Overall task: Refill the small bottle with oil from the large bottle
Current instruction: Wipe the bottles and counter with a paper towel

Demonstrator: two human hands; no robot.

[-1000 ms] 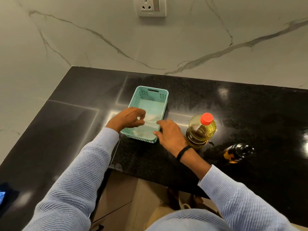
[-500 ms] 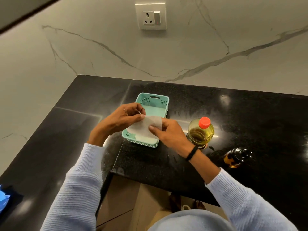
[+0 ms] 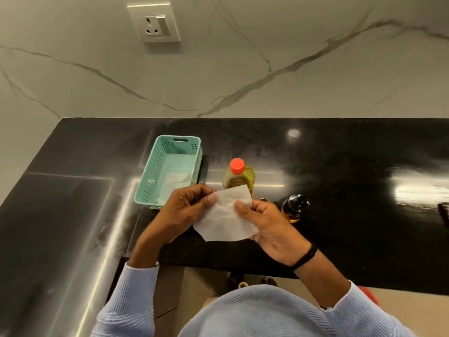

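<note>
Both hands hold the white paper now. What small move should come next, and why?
Probably roll the white paper into a funnel cone: the left hand and right hand both pinch it, the large bottle is capped, and the small bottle stands untouched.

The basket [image 3: 148, 177] stands on the bench [image 3: 340, 190], left of centre, with a flat sheet [image 3: 177, 177] lying inside it. The large bottle [image 3: 239, 178] stands just right of the basket, apart from it. The small bottle [image 3: 294, 207] stands further right and nearer the person. In front of the basket and large bottle, the left hand [image 3: 181, 212] and right hand [image 3: 269, 227] hold a paper sheet [image 3: 226, 220] between them, above the bench. A socket [image 3: 154, 23] sits on the wall behind the basket.
</note>
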